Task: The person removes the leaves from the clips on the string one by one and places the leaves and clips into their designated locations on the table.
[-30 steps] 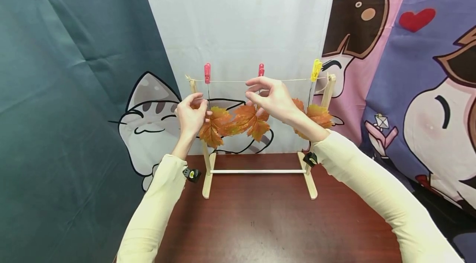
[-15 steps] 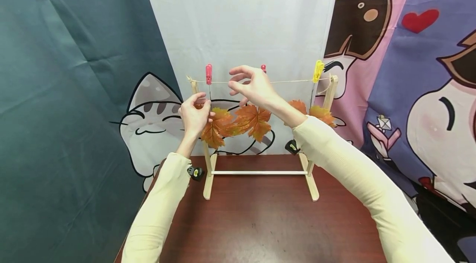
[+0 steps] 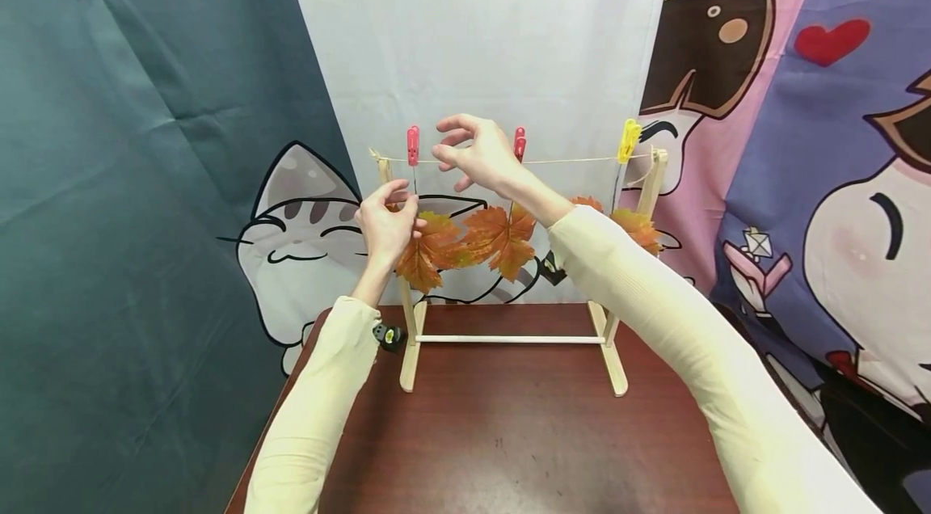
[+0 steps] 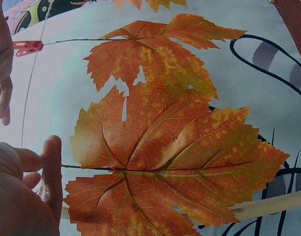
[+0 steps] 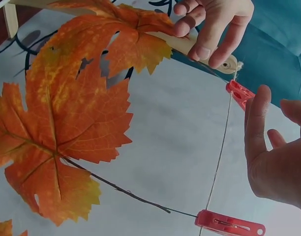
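Three autumn leaves hang by wire stems from a string [image 3: 575, 161] on a wooden stand. A pink-red clothespin [image 3: 413, 146] clips the left leaf [image 3: 429, 251]. Another red clothespin [image 5: 229, 223] holds the middle leaf [image 3: 502, 239], and a yellow clothespin [image 3: 629, 141] the right leaf [image 3: 636, 229]. My left hand [image 3: 387, 223] is at the left leaf's stem, with loosely bent fingers beside it; thumb and fingertips stand apart in the right wrist view. My right hand [image 3: 480, 154] hovers over the string between the two red clothespins, fingers spread and holding nothing.
The stand's wooden feet [image 3: 410, 356] and white crossbar [image 3: 509, 339] rest on a dark brown table [image 3: 502, 433]. Behind hangs a cartoon-printed cloth [image 3: 480, 29], with a teal cloth [image 3: 145, 174] at the left. The right post [image 3: 655, 183] carries the string's end.
My right hand has moved left and slightly up, from in front of the middle clothespin towards the left one. My left hand stays by the left leaf's stem.
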A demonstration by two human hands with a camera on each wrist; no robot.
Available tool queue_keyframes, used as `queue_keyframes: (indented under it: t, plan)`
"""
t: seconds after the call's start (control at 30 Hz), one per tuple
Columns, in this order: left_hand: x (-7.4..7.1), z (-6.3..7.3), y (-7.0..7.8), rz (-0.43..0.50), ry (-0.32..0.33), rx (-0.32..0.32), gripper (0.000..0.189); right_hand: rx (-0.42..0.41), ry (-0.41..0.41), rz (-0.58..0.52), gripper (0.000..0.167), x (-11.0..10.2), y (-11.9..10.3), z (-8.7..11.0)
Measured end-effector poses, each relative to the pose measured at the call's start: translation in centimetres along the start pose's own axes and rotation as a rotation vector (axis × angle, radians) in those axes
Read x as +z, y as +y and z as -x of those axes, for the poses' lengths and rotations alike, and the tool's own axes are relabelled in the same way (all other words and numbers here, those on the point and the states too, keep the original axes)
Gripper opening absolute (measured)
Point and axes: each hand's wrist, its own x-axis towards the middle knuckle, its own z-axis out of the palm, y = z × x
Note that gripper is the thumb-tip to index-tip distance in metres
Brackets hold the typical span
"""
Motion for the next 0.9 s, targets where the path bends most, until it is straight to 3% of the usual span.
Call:
queue_keyframes:
  t: [0.3,0.9]
  plan:
    - [0.2,-0.2,-0.2,-0.013,-0.007,-0.014,0.028,0.038,-0.022,0.019,0.044,0.6,0.1,-1.7]
    - [0.5,-0.6,-0.6,-0.101,0.024,0.02,0.026,0.122,-0.045,0.007,0.05,1.6,-0.1,-4.1]
